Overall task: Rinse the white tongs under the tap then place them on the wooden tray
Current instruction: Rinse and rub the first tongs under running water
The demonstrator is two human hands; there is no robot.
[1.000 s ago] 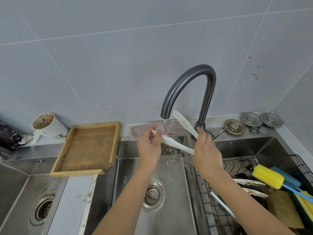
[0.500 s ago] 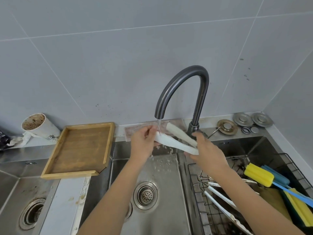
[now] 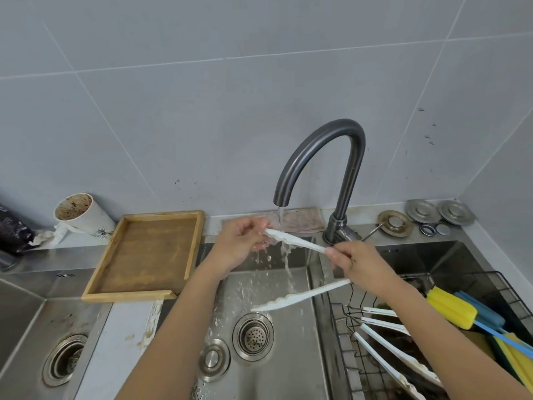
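Observation:
White tongs [image 3: 297, 242] spread wide over the sink, their upper arm under the running stream from the dark curved tap [image 3: 320, 157]. My right hand [image 3: 356, 262] grips the tongs at the hinge end. My left hand [image 3: 240, 243] pinches the tip of the upper arm. The lower arm [image 3: 300, 297] hangs free above the drain. The wooden tray [image 3: 150, 255] sits to the left, across the sink's edge, with nothing on it.
A wire rack [image 3: 432, 342] in the right basin holds more white tongs [image 3: 383, 339], a yellow and blue brush [image 3: 452, 310] and sponges. A dirty cup [image 3: 82, 213] lies left of the tray. Metal lids [image 3: 424, 210] line the back ledge. A loose plug [image 3: 214, 359] lies beside the drain [image 3: 253, 336].
The tongs have opened wide: the lower arm dropped toward the drain while the upper arm stays under the water. My right hand shifted slightly right and down; the view moved closer.

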